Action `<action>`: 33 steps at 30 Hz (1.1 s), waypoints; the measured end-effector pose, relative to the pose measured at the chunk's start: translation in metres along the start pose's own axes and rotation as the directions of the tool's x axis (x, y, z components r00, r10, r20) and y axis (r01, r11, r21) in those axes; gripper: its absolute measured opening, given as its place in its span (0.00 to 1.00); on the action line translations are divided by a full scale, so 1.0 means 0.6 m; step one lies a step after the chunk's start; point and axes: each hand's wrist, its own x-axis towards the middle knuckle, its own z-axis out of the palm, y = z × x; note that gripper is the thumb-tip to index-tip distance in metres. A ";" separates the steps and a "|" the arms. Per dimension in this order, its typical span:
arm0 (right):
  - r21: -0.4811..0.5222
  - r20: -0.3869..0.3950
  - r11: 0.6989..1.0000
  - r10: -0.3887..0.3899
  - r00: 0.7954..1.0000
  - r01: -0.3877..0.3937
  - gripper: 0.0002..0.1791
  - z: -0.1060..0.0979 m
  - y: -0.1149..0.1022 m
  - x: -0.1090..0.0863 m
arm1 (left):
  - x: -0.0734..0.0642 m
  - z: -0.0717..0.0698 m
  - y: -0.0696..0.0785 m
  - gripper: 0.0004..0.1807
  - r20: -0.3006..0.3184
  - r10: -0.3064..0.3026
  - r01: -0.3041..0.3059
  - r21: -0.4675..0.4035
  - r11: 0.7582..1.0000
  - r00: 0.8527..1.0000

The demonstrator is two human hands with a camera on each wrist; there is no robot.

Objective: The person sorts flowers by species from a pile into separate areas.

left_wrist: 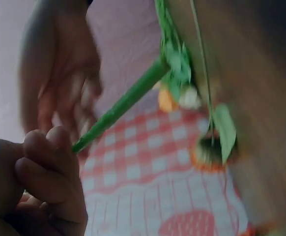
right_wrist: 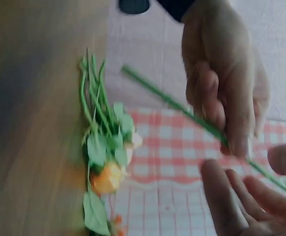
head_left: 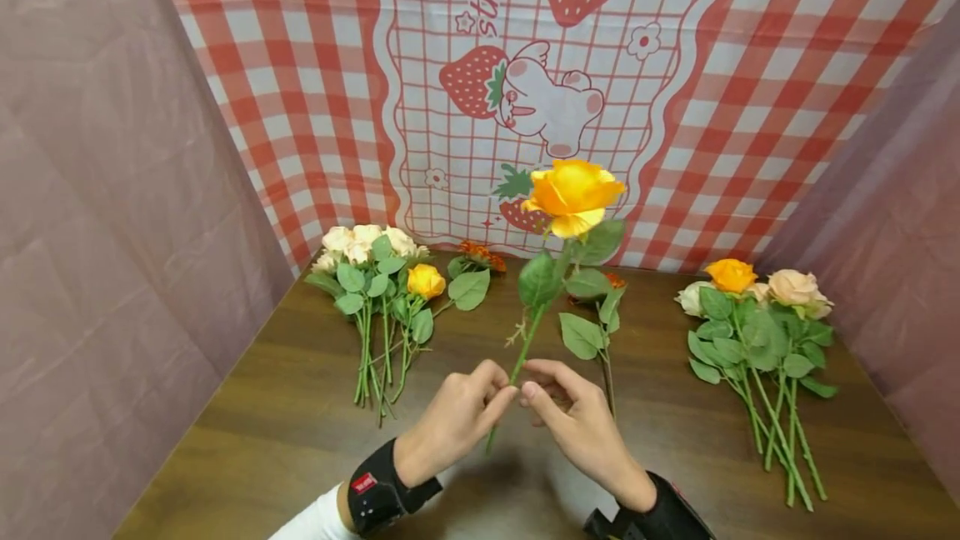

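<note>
A yellow-orange rose (head_left: 573,194) stands tilted over the table, its bloom up and its green stem (head_left: 530,332) slanting down to the left. My left hand (head_left: 455,415) pinches that stem between thumb and fingers; the cut end sticks out below. In the right wrist view the left hand (right_wrist: 226,78) is seen gripping the stem (right_wrist: 167,100). Close beside the stem is my right hand (head_left: 581,423), fingers loosely bent and apart. The right wrist view shows the right hand (right_wrist: 256,206) with a gap between its thumb and fingers, around the stem.
On the left of the wooden table (head_left: 247,448) lies a bunch of cream roses (head_left: 367,244) with one yellow rose (head_left: 426,281). A second bunch, with a peach rose (head_left: 795,287), lies at the right. Orange flowers (head_left: 480,255) lie near the checked cloth (head_left: 315,98) behind.
</note>
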 end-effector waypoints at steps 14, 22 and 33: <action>-0.285 -0.298 0.952 -0.199 0.933 0.112 0.12 -0.070 0.062 -0.040 | -0.020 0.024 0.013 0.06 0.121 0.001 0.003 -0.035 0.999 0.993; -0.659 -0.413 0.716 -0.086 0.907 -0.232 0.11 -0.248 0.059 -0.074 | -0.050 -0.018 -0.017 0.04 0.042 -0.063 0.057 0.129 0.990 0.997; -0.718 -0.281 0.477 0.466 0.839 -0.506 0.13 -0.421 0.131 -0.104 | -0.079 -0.056 -0.047 0.04 -0.041 -0.148 0.154 0.210 0.966 0.988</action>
